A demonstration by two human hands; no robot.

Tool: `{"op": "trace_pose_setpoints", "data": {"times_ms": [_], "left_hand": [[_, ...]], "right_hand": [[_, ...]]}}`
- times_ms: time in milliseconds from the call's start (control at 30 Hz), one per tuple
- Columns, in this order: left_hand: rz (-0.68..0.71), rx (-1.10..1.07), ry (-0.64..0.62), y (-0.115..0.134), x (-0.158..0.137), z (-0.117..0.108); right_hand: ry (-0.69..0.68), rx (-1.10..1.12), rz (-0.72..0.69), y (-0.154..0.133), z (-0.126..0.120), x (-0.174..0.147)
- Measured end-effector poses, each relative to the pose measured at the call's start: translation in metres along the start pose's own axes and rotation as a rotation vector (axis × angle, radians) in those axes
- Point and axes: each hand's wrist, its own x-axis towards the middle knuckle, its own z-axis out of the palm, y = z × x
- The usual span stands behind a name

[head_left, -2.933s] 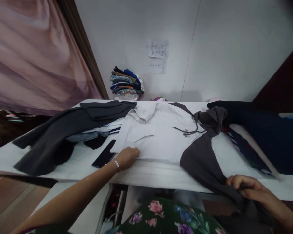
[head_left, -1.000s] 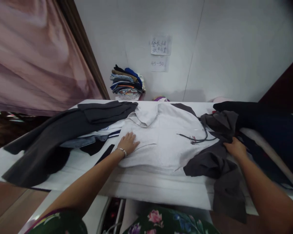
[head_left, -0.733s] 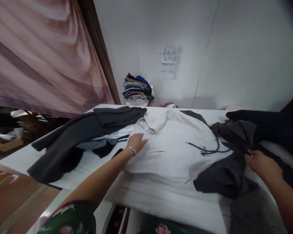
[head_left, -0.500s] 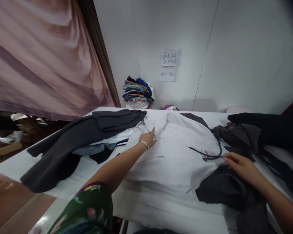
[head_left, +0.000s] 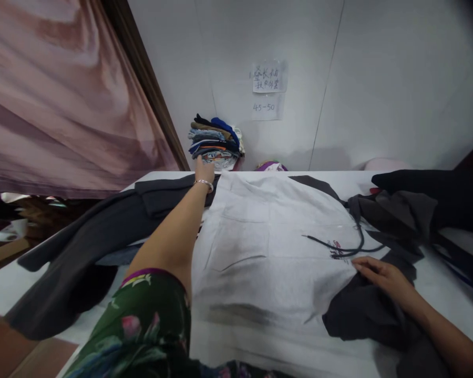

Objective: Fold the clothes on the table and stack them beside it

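On the white table (head_left: 350,182) before us lies the spread white garment with dark grey sleeves (head_left: 256,241), the centre of our clock. Our left hand (head_left: 205,171) is at its eleven o'clock corner; we cannot tell whether it grips cloth. Our right hand (head_left: 382,275), at about four o'clock, touches its edge beside the drawcord (head_left: 339,251); whether the fingers pinch it, we cannot tell. A dark grey garment (head_left: 79,252) crowds us at nine o'clock, partly covering a blue piece (head_left: 120,255), and our left arm partly hides both. A folded stack (head_left: 215,142) stands at eleven, a purple bundle (head_left: 271,166) at twelve, and dark clothes (head_left: 453,191) heap up between two and three.
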Motion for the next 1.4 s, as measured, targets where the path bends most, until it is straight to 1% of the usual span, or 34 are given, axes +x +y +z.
{"op": "trace_pose_setpoints", "data": {"times_ms": [33,100,200,233,267,333,400,433,533,567,633,733,800,867,933,1000,1033,1100,1167,1233,1300,1400], "left_hand": [[0.021,-0.006,-0.026,-0.002,-0.01,0.003],[0.106,0.043,-0.161,-0.009,-0.047,0.013],[0.406,0.279,-0.495,-0.031,-0.12,0.031],[0.469,0.362,-0.578,-0.039,-0.142,0.036],[0.497,0.431,-0.628,-0.047,-0.16,0.039],[0.496,0.529,-0.682,-0.061,-0.184,0.041],[0.469,0.573,-0.702,-0.068,-0.192,0.041],[0.461,0.582,-0.711,-0.069,-0.193,0.04],[0.441,0.593,-0.746,-0.066,-0.188,0.039],[0.436,0.594,-0.757,-0.064,-0.187,0.038],[0.428,0.593,-0.771,-0.06,-0.186,0.037],[0.4,0.592,-0.794,-0.054,-0.19,0.028],[0.368,0.596,-0.835,-0.05,-0.198,0.016],[0.35,0.586,-0.898,-0.046,-0.214,-0.003],[0.363,0.545,-0.955,-0.044,-0.234,-0.026],[0.395,0.49,-0.964,-0.047,-0.256,-0.05],[0.408,0.468,-0.947,-0.051,-0.266,-0.061],[0.423,0.432,-0.873,-0.063,-0.285,-0.079],[0.43,0.401,-0.782,-0.078,-0.301,-0.092],[0.439,0.372,-0.699,-0.091,-0.315,-0.1],[0.458,0.347,-0.632,-0.102,-0.326,-0.106],[0.497,0.346,-0.568,-0.11,-0.336,-0.111]], "right_hand": [[-0.001,0.005,0.0,0.001,0.0,0.001],[-0.046,0.023,-0.005,-0.003,-0.002,0.003],[-0.153,0.007,-0.019,-0.025,-0.01,0.008],[-0.152,-0.023,-0.032,-0.035,-0.012,0.011],[-0.123,-0.057,-0.057,-0.045,-0.013,0.014],[-0.029,-0.136,-0.142,-0.06,-0.012,0.021],[0.007,-0.274,-0.227,-0.06,-0.005,0.028],[-0.004,-0.372,-0.235,-0.055,-0.001,0.03],[-0.067,-0.64,-0.158,-0.028,0.01,0.032],[-0.08,-0.684,-0.13,-0.019,0.011,0.031],[-0.095,-0.713,-0.116,-0.004,0.012,0.028],[-0.085,-0.677,-0.117,0.005,0.008,0.024],[-0.065,-0.601,-0.114,0.004,0.003,0.021],[-0.043,-0.44,-0.095,-0.002,-0.003,0.018],[0.03,-0.193,-0.042,-0.011,-0.013,0.009],[0.151,0.029,0.012,-0.023,-0.025,-0.006],[0.214,0.099,0.026,-0.029,-0.031,-0.017],[0.292,0.153,0.019,-0.039,-0.043,-0.045],[0.297,0.136,0.004,-0.044,-0.05,-0.079],[0.275,0.066,0.024,-0.041,-0.052,-0.113],[0.271,-0.033,0.069,-0.032,-0.046,-0.144],[0.283,-0.118,0.061,-0.017,-0.026,-0.179]]}}
